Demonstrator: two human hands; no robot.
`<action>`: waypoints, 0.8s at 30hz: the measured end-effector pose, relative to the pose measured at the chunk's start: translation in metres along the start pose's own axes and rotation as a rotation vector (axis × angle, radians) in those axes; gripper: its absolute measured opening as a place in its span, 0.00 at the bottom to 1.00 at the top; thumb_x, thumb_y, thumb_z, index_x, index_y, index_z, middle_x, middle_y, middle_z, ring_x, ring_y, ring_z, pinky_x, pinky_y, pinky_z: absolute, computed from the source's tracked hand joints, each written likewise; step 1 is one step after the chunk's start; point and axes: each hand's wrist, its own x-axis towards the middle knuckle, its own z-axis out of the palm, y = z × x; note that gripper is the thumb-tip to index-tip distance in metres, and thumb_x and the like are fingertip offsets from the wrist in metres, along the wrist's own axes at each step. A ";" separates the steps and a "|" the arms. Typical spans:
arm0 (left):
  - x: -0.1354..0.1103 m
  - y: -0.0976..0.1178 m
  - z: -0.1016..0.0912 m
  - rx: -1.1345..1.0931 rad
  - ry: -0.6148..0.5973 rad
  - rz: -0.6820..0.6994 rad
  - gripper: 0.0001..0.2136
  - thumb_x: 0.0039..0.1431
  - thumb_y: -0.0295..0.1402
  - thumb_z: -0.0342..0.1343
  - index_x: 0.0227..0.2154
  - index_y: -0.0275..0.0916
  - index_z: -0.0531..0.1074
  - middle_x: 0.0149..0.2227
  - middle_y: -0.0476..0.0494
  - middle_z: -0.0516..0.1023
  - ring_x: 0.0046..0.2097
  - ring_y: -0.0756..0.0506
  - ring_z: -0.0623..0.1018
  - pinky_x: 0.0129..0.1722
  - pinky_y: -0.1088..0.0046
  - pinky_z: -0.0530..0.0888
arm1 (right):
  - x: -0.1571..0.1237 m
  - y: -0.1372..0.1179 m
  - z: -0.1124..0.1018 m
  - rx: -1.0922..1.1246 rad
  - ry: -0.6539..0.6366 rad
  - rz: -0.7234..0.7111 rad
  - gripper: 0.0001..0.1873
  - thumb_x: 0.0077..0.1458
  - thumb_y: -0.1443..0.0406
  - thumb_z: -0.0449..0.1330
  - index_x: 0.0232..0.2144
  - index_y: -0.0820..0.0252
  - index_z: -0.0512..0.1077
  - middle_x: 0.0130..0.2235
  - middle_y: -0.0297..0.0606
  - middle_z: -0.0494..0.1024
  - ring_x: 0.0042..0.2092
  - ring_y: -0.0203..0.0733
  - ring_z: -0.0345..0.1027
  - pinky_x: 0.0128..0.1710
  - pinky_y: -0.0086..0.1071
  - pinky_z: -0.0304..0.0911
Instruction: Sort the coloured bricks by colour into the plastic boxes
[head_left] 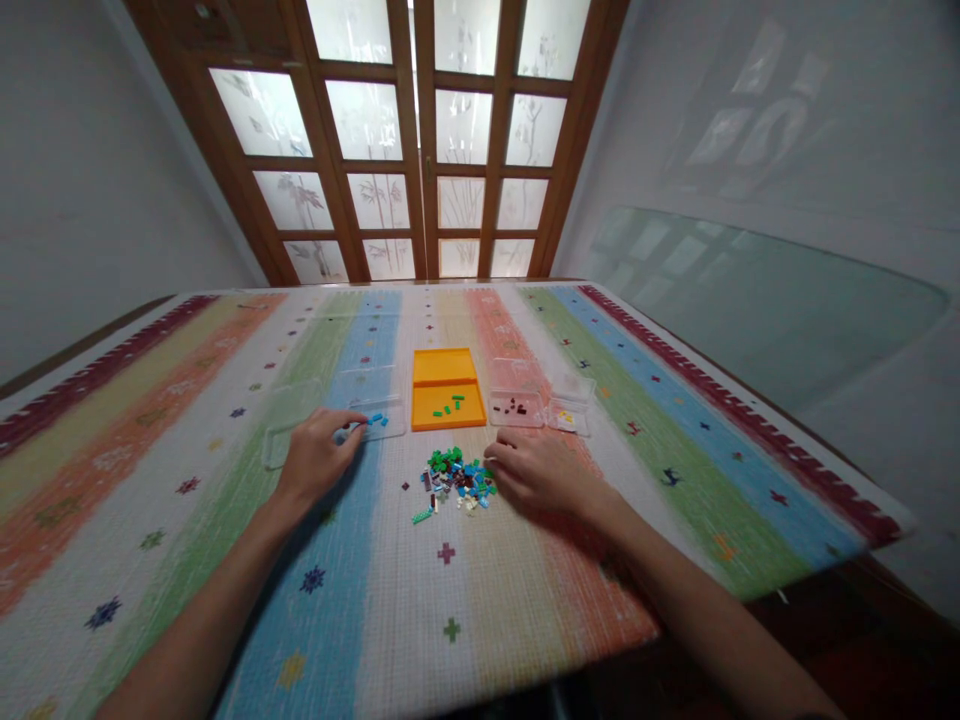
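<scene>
A small heap of loose toy bricks (455,478), green, blue, dark and white, lies in the middle of the striped tablecloth (375,600). My left hand (319,457) reaches to a clear plastic box (379,418) holding blue bricks, with its fingertips pinched at the box's near edge on a small blue brick (358,423). My right hand (536,470) rests palm down at the right side of the heap, fingers curled at its edge. An orange box (448,403) behind the heap holds a few green bricks.
Two clear boxes (517,408) (570,416) stand right of the orange one, with dark and yellow bits. Another clear lid or tray (289,420) lies at the left. The table's right edge (825,500) slants near a wall; wooden glazed doors (420,140) stand behind.
</scene>
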 end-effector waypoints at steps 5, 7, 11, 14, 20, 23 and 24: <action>0.002 -0.003 0.001 -0.021 -0.022 -0.006 0.10 0.58 0.38 0.54 0.33 0.44 0.81 0.36 0.40 0.84 0.41 0.37 0.81 0.47 0.56 0.76 | 0.000 0.000 0.000 0.001 0.001 0.004 0.09 0.65 0.67 0.54 0.36 0.60 0.73 0.37 0.41 0.75 0.32 0.37 0.62 0.30 0.33 0.45; 0.001 -0.001 -0.001 -0.018 0.003 -0.007 0.11 0.58 0.36 0.53 0.34 0.44 0.81 0.37 0.40 0.84 0.41 0.37 0.81 0.46 0.56 0.76 | 0.001 0.001 0.000 -0.002 -0.007 0.004 0.09 0.66 0.66 0.54 0.36 0.60 0.74 0.37 0.41 0.76 0.32 0.36 0.62 0.30 0.33 0.45; -0.003 0.013 -0.003 -0.041 0.021 0.118 0.12 0.60 0.34 0.51 0.37 0.43 0.80 0.38 0.42 0.83 0.42 0.40 0.80 0.48 0.59 0.76 | 0.001 0.002 0.000 -0.002 -0.011 0.006 0.09 0.66 0.66 0.54 0.36 0.61 0.74 0.37 0.41 0.76 0.32 0.37 0.63 0.30 0.33 0.46; -0.011 0.028 0.003 -0.112 -0.073 0.275 0.10 0.62 0.35 0.53 0.38 0.41 0.79 0.38 0.42 0.81 0.42 0.41 0.79 0.48 0.60 0.76 | 0.001 0.002 0.001 0.003 -0.006 0.004 0.09 0.66 0.66 0.54 0.36 0.60 0.74 0.37 0.41 0.76 0.33 0.37 0.63 0.30 0.33 0.46; -0.027 0.052 0.020 -0.120 -0.315 0.365 0.07 0.61 0.31 0.55 0.35 0.40 0.78 0.36 0.42 0.78 0.41 0.42 0.76 0.46 0.61 0.74 | 0.000 0.003 0.002 0.015 -0.013 -0.008 0.09 0.65 0.67 0.53 0.35 0.61 0.73 0.37 0.41 0.75 0.32 0.36 0.62 0.30 0.33 0.45; -0.029 0.055 0.023 -0.092 -0.373 0.333 0.07 0.60 0.31 0.54 0.32 0.39 0.77 0.35 0.43 0.76 0.41 0.42 0.75 0.45 0.62 0.73 | 0.001 0.003 0.002 0.013 -0.015 -0.010 0.09 0.64 0.67 0.54 0.35 0.61 0.73 0.37 0.41 0.75 0.32 0.37 0.62 0.30 0.33 0.46; -0.030 0.054 0.024 -0.089 -0.383 0.326 0.07 0.61 0.31 0.54 0.32 0.39 0.77 0.35 0.43 0.76 0.41 0.42 0.75 0.45 0.63 0.73 | 0.001 0.003 0.001 0.012 -0.016 -0.010 0.08 0.64 0.67 0.54 0.35 0.61 0.74 0.37 0.41 0.75 0.33 0.37 0.62 0.30 0.33 0.46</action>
